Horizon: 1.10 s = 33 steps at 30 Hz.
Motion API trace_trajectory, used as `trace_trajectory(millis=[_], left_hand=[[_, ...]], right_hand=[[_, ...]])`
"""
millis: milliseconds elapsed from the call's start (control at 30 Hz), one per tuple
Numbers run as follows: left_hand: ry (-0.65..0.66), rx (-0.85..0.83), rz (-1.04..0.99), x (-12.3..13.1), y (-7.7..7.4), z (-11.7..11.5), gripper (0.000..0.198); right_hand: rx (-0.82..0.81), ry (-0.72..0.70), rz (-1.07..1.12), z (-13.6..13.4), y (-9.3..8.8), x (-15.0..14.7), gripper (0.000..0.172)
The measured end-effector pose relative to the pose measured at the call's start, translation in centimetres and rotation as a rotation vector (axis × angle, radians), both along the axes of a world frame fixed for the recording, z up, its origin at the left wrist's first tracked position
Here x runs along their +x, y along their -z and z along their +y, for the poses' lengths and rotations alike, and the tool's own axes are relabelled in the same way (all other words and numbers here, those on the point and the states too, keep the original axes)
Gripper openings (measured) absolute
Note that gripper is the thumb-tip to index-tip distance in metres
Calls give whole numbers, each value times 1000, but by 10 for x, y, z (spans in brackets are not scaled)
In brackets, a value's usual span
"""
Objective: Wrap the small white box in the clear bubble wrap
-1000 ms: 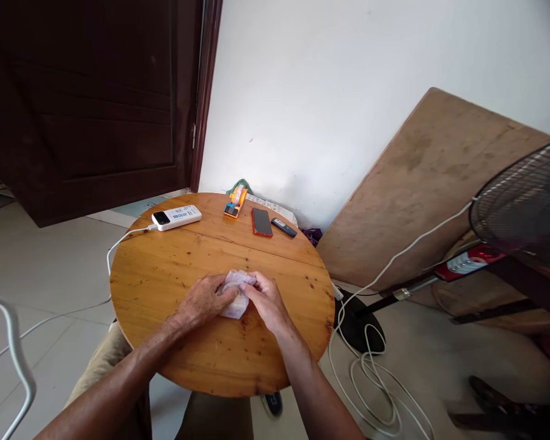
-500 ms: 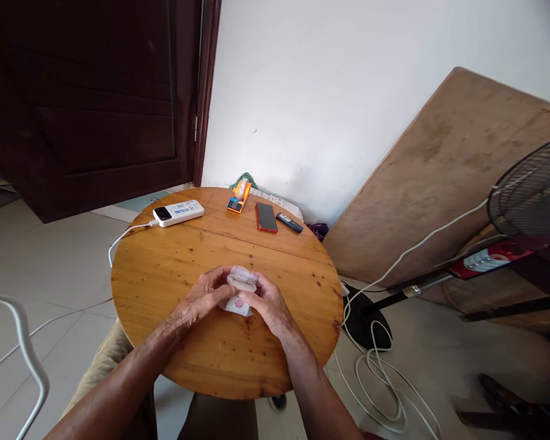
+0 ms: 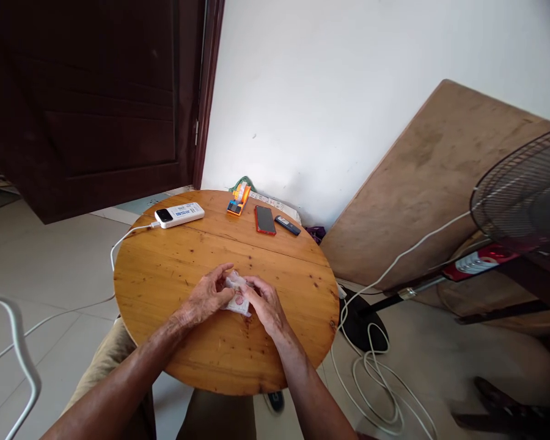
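Observation:
A small, crinkled white plastic packet (image 3: 238, 300) with a pinkish mark lies low over the round wooden table (image 3: 211, 360), between my two hands. My left hand (image 3: 205, 298) grips its left side with the thumb, while the index finger reaches out past its far edge. On the other side, my right hand (image 3: 266, 305) pinches the packet with its thumb on top and fingers curled behind. What is inside the packet cannot be made out.
Toward the table's far edge are a white power bank (image 3: 180, 214) with a cable, an orange tape dispenser (image 3: 239, 199), a red-edged phone (image 3: 265, 220) and a dark handheld device (image 3: 287, 225). A fan (image 3: 522, 189) stands at right, with loose cable (image 3: 371, 366) on the floor.
The packet's far part, raised and spread before, is now folded down and looks smaller. My left index finger has lifted off and stretched outward. The view has shifted slightly.

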<state>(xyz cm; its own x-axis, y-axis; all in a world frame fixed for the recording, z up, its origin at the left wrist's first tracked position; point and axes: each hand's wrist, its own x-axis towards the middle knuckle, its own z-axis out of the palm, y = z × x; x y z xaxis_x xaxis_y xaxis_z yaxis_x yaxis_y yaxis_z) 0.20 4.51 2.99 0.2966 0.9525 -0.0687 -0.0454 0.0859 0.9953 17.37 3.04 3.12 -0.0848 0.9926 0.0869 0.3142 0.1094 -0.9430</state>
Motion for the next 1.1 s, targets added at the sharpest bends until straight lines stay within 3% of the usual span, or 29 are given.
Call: trace_trajectory(millis=[167, 400, 800, 1100], left_hand=[[23, 75, 29, 1, 9, 1, 82], [27, 73, -53, 3, 15, 4, 82], [29, 73, -72, 1, 19, 11, 75], [4, 186, 98, -1, 21, 14, 64]], right_hand=[[49, 4, -21, 1, 1, -3, 27], [331, 94, -40, 8, -4, -10, 23], [230, 105, 59, 8, -5, -10, 15], [435, 65, -148, -3, -2, -7, 22]])
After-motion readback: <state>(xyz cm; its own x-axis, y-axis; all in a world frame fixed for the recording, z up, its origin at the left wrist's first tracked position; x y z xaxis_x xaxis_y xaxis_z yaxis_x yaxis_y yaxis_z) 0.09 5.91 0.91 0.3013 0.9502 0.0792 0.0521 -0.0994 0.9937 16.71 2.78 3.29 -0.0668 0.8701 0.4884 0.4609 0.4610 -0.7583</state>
